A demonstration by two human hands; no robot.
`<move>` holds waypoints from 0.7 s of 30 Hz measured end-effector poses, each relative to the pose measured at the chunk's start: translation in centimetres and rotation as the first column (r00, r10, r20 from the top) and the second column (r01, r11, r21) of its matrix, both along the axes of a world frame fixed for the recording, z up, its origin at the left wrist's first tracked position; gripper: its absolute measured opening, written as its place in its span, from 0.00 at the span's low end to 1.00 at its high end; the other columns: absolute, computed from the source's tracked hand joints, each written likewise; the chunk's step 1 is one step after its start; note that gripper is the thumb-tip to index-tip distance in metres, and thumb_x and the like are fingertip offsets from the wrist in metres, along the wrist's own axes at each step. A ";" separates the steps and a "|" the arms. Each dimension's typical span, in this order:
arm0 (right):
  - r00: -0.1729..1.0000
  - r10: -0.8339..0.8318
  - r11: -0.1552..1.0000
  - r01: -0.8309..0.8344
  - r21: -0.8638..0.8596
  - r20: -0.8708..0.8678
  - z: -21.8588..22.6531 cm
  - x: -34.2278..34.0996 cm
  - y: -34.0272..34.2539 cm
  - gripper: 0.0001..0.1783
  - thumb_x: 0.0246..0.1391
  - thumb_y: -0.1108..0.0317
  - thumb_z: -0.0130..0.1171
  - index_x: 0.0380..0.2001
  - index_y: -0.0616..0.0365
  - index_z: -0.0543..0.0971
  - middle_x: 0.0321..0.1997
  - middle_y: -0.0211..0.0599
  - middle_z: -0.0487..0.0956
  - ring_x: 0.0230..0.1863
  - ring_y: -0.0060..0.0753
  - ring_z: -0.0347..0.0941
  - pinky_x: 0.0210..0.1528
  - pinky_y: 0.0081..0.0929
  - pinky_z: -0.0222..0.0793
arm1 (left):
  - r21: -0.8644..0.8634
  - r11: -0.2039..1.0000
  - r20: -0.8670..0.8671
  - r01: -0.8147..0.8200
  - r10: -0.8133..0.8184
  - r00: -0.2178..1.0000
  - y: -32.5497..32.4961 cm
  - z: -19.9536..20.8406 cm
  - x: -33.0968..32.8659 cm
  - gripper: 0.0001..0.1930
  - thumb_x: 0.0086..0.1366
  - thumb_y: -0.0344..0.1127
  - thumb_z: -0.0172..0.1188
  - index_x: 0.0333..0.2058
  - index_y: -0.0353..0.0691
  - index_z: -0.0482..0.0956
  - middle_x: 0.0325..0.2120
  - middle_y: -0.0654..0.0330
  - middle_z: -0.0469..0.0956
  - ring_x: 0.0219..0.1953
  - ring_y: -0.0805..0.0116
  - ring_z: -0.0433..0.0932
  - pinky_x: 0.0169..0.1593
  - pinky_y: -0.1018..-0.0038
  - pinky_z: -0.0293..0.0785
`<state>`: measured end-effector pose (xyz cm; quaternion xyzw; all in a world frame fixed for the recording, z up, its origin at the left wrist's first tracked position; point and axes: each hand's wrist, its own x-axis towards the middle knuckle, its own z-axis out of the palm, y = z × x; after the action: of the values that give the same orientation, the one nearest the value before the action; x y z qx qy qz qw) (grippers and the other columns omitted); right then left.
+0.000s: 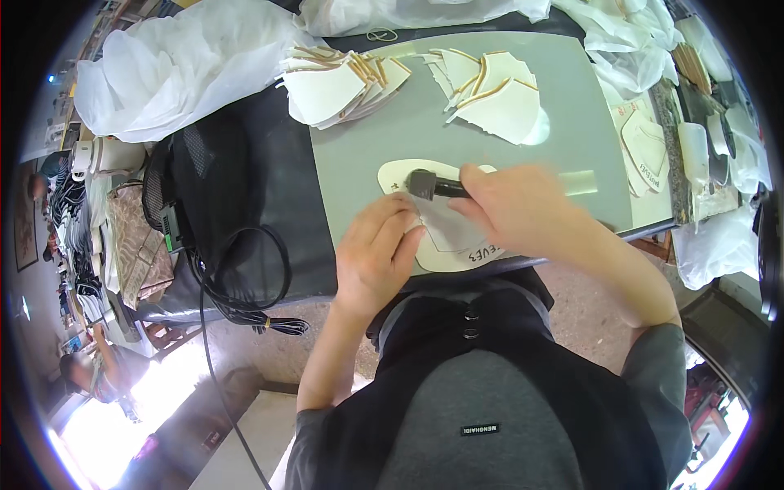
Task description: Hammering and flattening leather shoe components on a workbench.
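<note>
- The left hand [377, 251] lay flat with fingers spread wide, pressing a pale shaped sheet [447, 231] onto the cream pattern piece [445, 257] at the near edge of the grey work board [359, 155].
- The right hand [516, 206] was closed around one dark-handled tool [431, 184], its head resting on the pattern piece just beyond the left fingertips.
- Further back on the board lay two fanned stacks of cream cut pieces: one left [339, 86], one right [494, 94].
- One black cable [245, 294] coiled well to the left.
</note>
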<state>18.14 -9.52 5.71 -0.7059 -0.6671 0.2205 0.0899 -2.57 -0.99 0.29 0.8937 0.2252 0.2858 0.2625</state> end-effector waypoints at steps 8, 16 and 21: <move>0.644 -0.362 0.912 0.395 -0.112 -0.674 -0.9 3.1 -2.3 0.22 0.66 0.55 0.52 0.27 0.64 0.70 0.18 0.40 0.76 0.16 0.35 0.74 0.21 0.33 0.68 | 0.010 0.994 -0.052 -0.110 0.110 0.993 2.3 0.6 1.1 0.11 0.55 0.24 0.66 0.38 0.32 0.79 0.37 0.54 0.80 0.40 0.57 0.78 0.44 0.69 0.75; 0.291 -0.511 0.733 0.639 -0.232 -0.809 -2.4 0.3 -3.9 0.20 0.66 0.57 0.55 0.29 0.66 0.69 0.19 0.36 0.76 0.16 0.24 0.74 0.19 0.23 0.69 | 0.064 0.997 -0.245 -0.029 0.044 0.969 2.3 1.2 2.7 0.04 0.61 0.25 0.61 0.31 0.34 0.74 0.32 0.57 0.76 0.34 0.60 0.73 0.39 0.69 0.71; 0.332 -0.507 0.753 0.619 -0.222 -0.796 -2.8 0.5 -4.1 0.18 0.67 0.59 0.52 0.31 0.65 0.69 0.21 0.35 0.76 0.16 0.23 0.74 0.19 0.21 0.67 | -0.281 0.959 -0.005 -0.032 0.032 0.999 3.0 2.0 2.0 0.03 0.61 0.24 0.58 0.34 0.35 0.74 0.31 0.55 0.75 0.35 0.55 0.74 0.39 0.66 0.70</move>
<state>18.67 -13.65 2.90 -0.6976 -0.2702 0.4350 0.5011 -0.54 2.04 2.34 0.8438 0.2779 0.2550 0.3818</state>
